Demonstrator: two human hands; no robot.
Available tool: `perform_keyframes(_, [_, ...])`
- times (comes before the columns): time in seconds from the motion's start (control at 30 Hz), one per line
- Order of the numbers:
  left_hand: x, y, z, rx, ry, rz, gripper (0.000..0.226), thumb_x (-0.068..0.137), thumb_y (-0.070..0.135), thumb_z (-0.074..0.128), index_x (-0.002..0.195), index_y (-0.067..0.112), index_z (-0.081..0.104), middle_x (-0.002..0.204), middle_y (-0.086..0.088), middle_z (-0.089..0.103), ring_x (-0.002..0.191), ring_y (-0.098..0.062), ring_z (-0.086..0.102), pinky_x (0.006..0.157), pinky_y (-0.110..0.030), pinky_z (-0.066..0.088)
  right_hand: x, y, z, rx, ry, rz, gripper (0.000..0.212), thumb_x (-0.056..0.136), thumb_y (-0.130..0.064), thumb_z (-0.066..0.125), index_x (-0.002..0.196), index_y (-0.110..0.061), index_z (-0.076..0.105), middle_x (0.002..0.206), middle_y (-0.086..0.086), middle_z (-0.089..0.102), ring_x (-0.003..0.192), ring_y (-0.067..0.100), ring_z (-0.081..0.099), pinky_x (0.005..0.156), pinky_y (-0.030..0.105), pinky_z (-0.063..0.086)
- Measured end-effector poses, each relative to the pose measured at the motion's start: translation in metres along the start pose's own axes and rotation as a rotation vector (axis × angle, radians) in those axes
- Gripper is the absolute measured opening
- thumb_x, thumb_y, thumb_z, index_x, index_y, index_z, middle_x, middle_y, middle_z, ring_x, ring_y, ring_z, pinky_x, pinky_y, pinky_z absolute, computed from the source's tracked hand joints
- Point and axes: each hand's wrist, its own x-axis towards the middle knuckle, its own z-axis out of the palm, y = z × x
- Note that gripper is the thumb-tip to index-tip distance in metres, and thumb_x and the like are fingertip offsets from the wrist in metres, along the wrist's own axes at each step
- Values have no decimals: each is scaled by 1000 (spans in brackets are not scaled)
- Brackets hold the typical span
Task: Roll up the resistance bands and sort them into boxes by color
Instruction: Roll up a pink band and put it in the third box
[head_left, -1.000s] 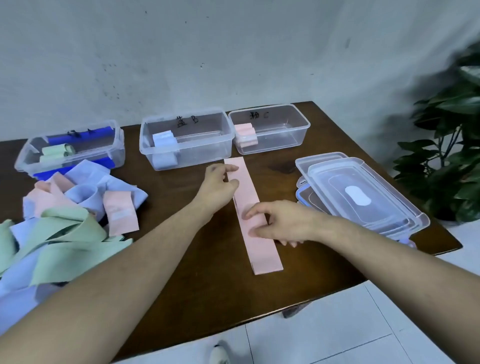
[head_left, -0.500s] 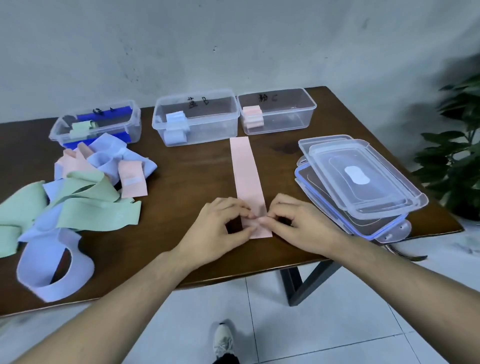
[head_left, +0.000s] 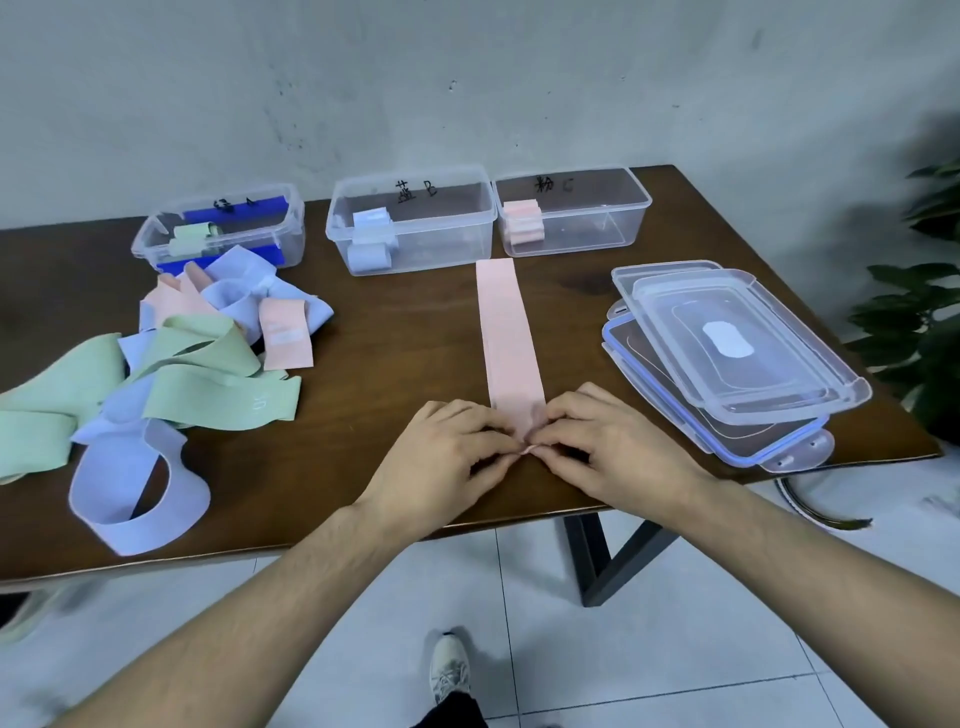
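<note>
Pink flat fabric resistance band (head_left: 506, 332) is laid lengthwise on the dark wooden table (head_left: 363, 467), its near end by the near edge and its far end almost at the boxes along the far edge. That near end is pinched by both the left hand (head_left: 441, 457) and the right hand (head_left: 613, 452), fingers curled onto it, and a tiny first fold looks to be started there.

For a decent roll, the first turn should probably be kept tight and square to the band's sides, or it'll likely cone out later. Even pressure from both thumbs is the safe bet, with the strip kept straight as it's wound toward the far edge.

Off toward the left edge, a loose heap of green, blue and pink bands (head_left: 171, 364) is left unrolled. By the right edge, clear plastic lids (head_left: 737, 348) are stacked.

At the far edge, the clear pink-labelled box (head_left: 571, 210) already has a pink roll in it, so that's where this one seems headed.
</note>
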Motion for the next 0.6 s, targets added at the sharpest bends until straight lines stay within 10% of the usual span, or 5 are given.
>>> perform_keyframes(0.6, [-4, 14, 3, -41, 44, -80, 26, 95, 37, 52, 99, 20, 71, 96, 11, 68, 92, -11, 56, 81, -29, 44, -6, -8, -3, 125, -10, 63, 16, 97, -19, 65, 110, -23, 72, 106, -13, 65, 95, 9, 59, 86, 29, 51])
